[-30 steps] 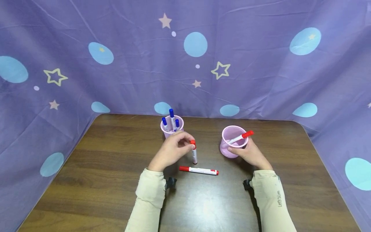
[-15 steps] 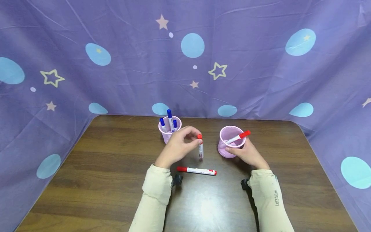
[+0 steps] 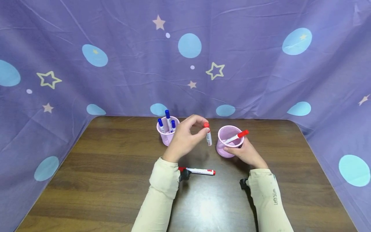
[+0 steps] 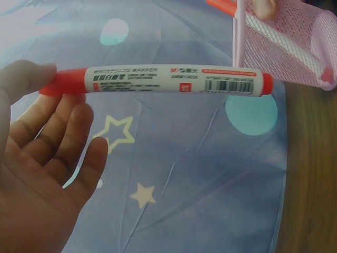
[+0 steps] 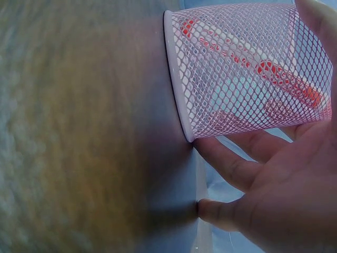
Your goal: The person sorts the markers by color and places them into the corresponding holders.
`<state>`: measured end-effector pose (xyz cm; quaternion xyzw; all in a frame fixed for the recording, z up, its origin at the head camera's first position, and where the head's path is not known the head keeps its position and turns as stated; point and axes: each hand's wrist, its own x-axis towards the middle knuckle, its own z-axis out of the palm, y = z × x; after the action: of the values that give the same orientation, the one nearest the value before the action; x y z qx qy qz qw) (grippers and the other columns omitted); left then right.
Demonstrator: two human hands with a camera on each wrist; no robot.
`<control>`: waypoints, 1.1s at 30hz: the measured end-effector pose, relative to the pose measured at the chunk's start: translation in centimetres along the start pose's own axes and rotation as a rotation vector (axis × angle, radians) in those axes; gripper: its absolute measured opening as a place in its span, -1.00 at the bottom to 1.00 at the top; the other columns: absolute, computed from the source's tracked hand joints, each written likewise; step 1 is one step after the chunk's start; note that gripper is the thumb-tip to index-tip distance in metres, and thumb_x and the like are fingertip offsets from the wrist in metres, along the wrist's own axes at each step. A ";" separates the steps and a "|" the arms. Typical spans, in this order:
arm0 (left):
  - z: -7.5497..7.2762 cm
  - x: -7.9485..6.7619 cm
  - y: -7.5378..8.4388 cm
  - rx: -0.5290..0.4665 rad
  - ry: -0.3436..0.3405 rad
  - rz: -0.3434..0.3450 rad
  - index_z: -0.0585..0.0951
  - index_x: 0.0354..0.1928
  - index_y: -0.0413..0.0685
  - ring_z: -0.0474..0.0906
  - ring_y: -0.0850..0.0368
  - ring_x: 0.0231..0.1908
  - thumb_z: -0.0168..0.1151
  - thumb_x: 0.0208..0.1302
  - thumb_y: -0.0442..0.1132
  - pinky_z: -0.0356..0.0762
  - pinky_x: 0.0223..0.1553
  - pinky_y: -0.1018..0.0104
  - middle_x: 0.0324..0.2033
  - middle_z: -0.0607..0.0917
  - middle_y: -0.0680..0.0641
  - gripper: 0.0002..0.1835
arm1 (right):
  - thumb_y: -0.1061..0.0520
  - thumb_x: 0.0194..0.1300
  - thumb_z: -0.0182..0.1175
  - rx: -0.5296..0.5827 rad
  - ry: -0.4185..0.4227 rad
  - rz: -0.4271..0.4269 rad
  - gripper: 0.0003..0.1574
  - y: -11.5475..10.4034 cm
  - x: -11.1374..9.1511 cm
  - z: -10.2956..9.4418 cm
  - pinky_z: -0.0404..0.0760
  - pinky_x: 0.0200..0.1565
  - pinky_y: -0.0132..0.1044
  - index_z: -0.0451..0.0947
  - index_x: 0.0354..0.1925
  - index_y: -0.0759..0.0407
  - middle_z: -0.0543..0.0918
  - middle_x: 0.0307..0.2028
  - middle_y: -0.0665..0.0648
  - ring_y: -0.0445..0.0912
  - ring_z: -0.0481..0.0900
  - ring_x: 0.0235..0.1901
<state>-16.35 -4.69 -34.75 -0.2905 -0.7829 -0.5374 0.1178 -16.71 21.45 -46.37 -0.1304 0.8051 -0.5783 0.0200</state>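
My left hand (image 3: 185, 138) pinches a red-capped whiteboard marker (image 3: 209, 138) by its cap between thumb and fingers. The marker hangs above the table, cap up, just left of a pink mesh pen cup (image 3: 221, 149). In the left wrist view the printed white barrel of this marker (image 4: 174, 80) shows in full, with my other fingers spread apart from it. My right hand (image 3: 250, 154) grips the pen cup from its right side, thumb on the front. Inside that cup leans another red marker (image 3: 235, 138), its cap over the rim. Through the mesh (image 5: 237, 116) it lies slanted.
A third red marker (image 3: 203, 171) lies on the wooden table (image 3: 101, 180), partly hidden by the left wrist's black strap piece (image 3: 185, 175). A second pink cup (image 3: 166, 139) with blue-capped markers (image 3: 168, 118) stands left of my left hand. A purple patterned curtain (image 3: 130, 87) hangs behind.
My left hand has lifted the marker and carried it rightward, away from the blue markers' cup toward the other one. My right hand still holds its cup in place.
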 end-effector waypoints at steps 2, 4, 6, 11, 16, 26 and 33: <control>0.1 0.2 0.1 0.010 0.024 0.013 0.67 -0.16 -0.08 0.59 0.22 -0.18 0.39 0.24 -0.33 0.57 -0.09 0.16 -0.26 0.68 0.06 -0.85 | 0.22 0.17 0.47 -0.003 0.000 0.006 -0.11 0.0 0.0 0.0 0.46 0.14 -0.26 0.27 0.36 0.32 0.57 0.10 0.33 0.15 0.55 0.09; 0.3 0.4 0.2 0.021 0.037 0.023 0.67 -0.16 -0.06 0.58 0.24 -0.18 0.40 0.24 -0.31 0.54 -0.11 0.16 -0.26 0.68 0.09 -0.85 | 0.21 0.17 0.47 -0.007 0.000 0.013 -0.11 0.0 0.1 0.0 0.46 0.15 -0.21 0.27 0.36 0.31 0.57 0.10 0.32 0.15 0.54 0.09; 0.4 0.6 0.3 0.023 0.044 0.037 0.67 -0.16 -0.06 0.58 0.24 -0.19 0.40 0.24 -0.30 0.53 -0.12 0.19 -0.26 0.68 0.08 -0.85 | 0.20 0.17 0.47 -0.014 0.000 0.018 -0.10 0.1 0.1 0.0 0.45 0.17 -0.14 0.26 0.36 0.30 0.57 0.10 0.32 0.15 0.54 0.10; 0.6 1.3 1.0 0.002 0.050 0.075 0.67 -0.14 -0.08 0.58 0.24 -0.21 0.39 0.26 -0.29 0.50 -0.10 0.26 -0.27 0.68 0.07 -0.84 | 0.20 0.17 0.47 -0.007 0.001 0.022 -0.10 0.1 0.1 0.0 0.46 0.17 -0.15 0.26 0.36 0.30 0.57 0.10 0.32 0.16 0.54 0.10; 1.3 2.4 1.2 -0.044 0.045 0.114 0.67 -0.12 -0.12 0.58 0.23 -0.24 0.39 0.27 -0.31 0.52 -0.12 0.26 -0.27 0.68 0.04 -0.84 | 0.21 0.17 0.47 0.000 0.003 0.023 -0.11 0.5 0.1 -0.2 0.48 0.13 -0.26 0.27 0.35 0.29 0.57 0.10 0.31 0.14 0.55 0.09; 3.2 3.5 -0.5 0.011 -0.024 0.072 0.68 -0.10 -0.14 0.57 0.24 -0.21 0.39 0.29 -0.31 0.55 -0.08 0.29 -0.24 0.68 0.01 -0.83 | 0.21 0.18 0.47 0.000 0.000 0.004 -0.11 0.3 0.0 0.0 0.49 0.14 -0.22 0.27 0.37 0.27 0.58 0.10 0.30 0.14 0.55 0.08; 4.0 3.7 -1.5 0.041 -0.044 0.041 0.67 -0.11 -0.15 0.59 0.20 -0.23 0.38 0.28 -0.34 0.58 -0.09 0.28 -0.24 0.70 -0.01 -0.84 | 0.22 0.17 0.46 0.019 -0.002 0.005 -0.11 0.0 0.0 0.0 0.48 0.14 -0.26 0.27 0.36 0.29 0.57 0.10 0.33 0.15 0.55 0.10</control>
<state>-19.66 -0.24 -35.65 -0.3159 -0.7900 -0.5122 0.1175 -16.69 21.46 -46.35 -0.1285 0.8000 -0.5856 0.0234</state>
